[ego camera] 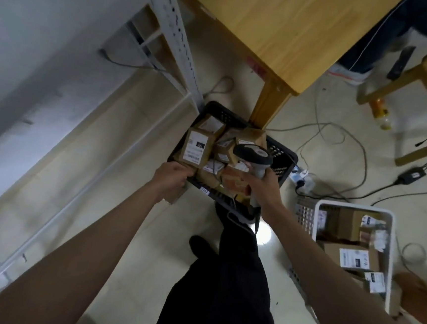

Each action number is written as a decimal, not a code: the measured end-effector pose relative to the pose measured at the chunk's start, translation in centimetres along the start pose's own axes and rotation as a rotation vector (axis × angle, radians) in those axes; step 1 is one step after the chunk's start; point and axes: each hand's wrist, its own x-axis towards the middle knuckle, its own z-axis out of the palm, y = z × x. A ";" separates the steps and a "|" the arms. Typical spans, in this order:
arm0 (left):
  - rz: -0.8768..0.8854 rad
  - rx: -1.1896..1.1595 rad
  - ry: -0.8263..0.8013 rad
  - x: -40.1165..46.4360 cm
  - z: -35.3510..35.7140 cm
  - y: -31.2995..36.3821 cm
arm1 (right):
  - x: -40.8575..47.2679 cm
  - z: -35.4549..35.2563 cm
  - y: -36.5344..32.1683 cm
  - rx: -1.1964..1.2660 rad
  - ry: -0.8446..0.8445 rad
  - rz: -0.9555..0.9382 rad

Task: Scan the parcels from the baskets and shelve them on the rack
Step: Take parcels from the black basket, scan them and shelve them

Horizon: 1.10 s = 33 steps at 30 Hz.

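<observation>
Cardboard everywhere, brown and labelled, packed into the black basket point(282, 159) on the floor. Left hand point(173, 177) down at the near left corner, fingers curled over the rim and against the parcel point(195, 148) with the big white label; whether actually clamped on that box or only on the rim, cannot tell. Right hand point(263, 184) wrapped tight round the grip of the grey scanner point(254, 153), head pointing away over the heap.

Judging by looks: small stiff cartons, probably light, flat-sided, tape maybe a touch slick. Best taken across two opposite faces, thumb one side, fingers the other, label left uncovered for the scan. Packed tight against neighbours just beyond the left fingers, so little room to slide a thumb down; lifting the top one straight up looks easier than prising.

Beyond the scanner hand, basket wall, then a wooden table leg point(269, 107) touching or just beside the far rim. Beyond the left hand, the grey rack point(180, 53) upright close by the far left corner, open shelf space further left. Off to the right of the scanner hand, a white basket point(355, 208) with more parcels, and loose cables point(338, 136) across the floor past it: snag risk for feet.
</observation>
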 end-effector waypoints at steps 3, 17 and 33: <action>0.001 0.002 0.020 3.9 1.1 -0.9 | 3.6 0.9 1.6 -0.022 -0.011 0.041; -0.002 0.059 -0.127 20.0 10.8 -2.4 | 16.7 0.1 9.6 0.058 0.083 0.234; 0.203 0.254 0.024 32.4 24.5 5.0 | 23.0 -4.7 14.6 0.195 0.187 0.216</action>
